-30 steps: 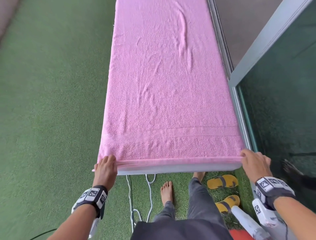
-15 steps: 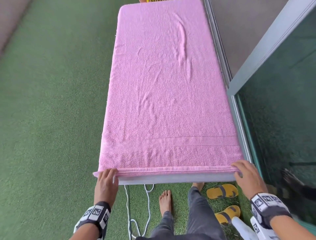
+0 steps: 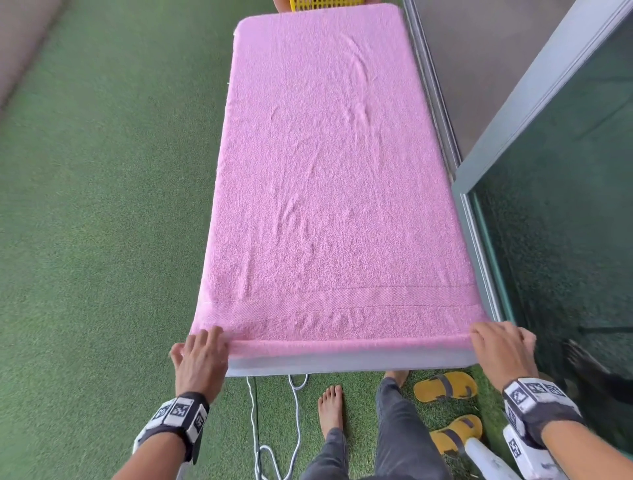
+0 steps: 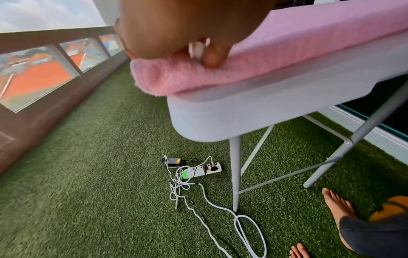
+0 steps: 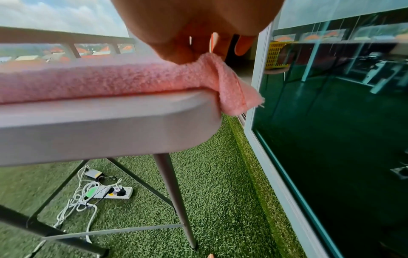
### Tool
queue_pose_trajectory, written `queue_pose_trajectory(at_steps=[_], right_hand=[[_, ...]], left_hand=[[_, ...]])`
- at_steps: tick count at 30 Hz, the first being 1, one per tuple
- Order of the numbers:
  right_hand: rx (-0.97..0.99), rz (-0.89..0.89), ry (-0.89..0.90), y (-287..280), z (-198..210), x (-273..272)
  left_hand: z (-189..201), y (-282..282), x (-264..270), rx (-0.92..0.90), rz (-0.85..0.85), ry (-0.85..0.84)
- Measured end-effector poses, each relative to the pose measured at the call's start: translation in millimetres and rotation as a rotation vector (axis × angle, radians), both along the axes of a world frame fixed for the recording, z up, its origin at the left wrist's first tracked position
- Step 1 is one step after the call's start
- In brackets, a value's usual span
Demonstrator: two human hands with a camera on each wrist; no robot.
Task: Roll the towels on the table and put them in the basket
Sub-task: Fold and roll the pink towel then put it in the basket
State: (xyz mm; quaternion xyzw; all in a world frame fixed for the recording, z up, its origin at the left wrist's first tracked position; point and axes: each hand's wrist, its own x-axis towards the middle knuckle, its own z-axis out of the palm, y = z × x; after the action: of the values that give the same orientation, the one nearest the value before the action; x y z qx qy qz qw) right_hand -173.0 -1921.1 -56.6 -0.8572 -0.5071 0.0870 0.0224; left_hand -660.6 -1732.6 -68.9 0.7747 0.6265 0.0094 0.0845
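Pink terry cloth covers nearly the whole top of the narrow white plastic folding table [image 3: 342, 364]: the large pink towel [image 3: 329, 192] lies flat along its length, lightly wrinkled down the middle, with its near hem turned over into a thin first fold along the table's near edge.

The person's left hand [image 3: 200, 358] sits at the near left corner of that fold. Its fingers [image 3: 212, 337] are slightly spread and bent over the folded edge; in the left wrist view a fingertip presses into the thick pink fold, though whether the thumb grips beneath it cannot be told.

The right hand [image 3: 503, 349] is at the near right corner, fingers close together and curled over the hem. In the right wrist view the thumb and fingers pinch the towel's corner, and a small flap of cloth hangs past the table's rounded corner.

Just past the table's far end, a strip of the yellow perforated plastic basket [image 3: 325, 4] shows.

Green artificial turf [image 3: 102, 240] lies underneath, with a white power strip [image 4: 202, 170] and tangled cables, a pair of yellow sandals [image 3: 445, 387] beside the person's bare feet, and a dark glass door [image 3: 565, 222] on the right.
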Motion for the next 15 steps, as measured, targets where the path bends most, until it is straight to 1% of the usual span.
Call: queue_pose_trajectory(at_steps=[2,3,4,6,7,9,13,15], right_hand=[[0.034,-0.063,-0.011,5,5,0],[0.049,-0.097,0.014,6,7,-1],[0.056,-0.117,0.069,7,9,-3],[0.064,-0.077,0.213,4,6,-9],[0.056,-0.03,0.248,2,4,-13],[0.032,0.025,0.224,-4,-4,-17],[0.038,-0.071,0.237,-2,-4,-11],[0.072,-0.069,0.243,2,-4,-9]], left_hand=[[2,4,5,0.02,0.079,0.009],[4,3,8,0.044,0.117,-0.031],[5,0,11,0.061,0.118,-0.089],[2,-12,17,0.066,0.001,-0.218],[-2,-19,17,0.072,-0.072,-0.262],[-6,-29,16,0.109,-0.142,-0.309],[-7,-25,10,0.165,-0.151,-0.293],[-4,-18,5,0.121,-0.16,-0.268]])
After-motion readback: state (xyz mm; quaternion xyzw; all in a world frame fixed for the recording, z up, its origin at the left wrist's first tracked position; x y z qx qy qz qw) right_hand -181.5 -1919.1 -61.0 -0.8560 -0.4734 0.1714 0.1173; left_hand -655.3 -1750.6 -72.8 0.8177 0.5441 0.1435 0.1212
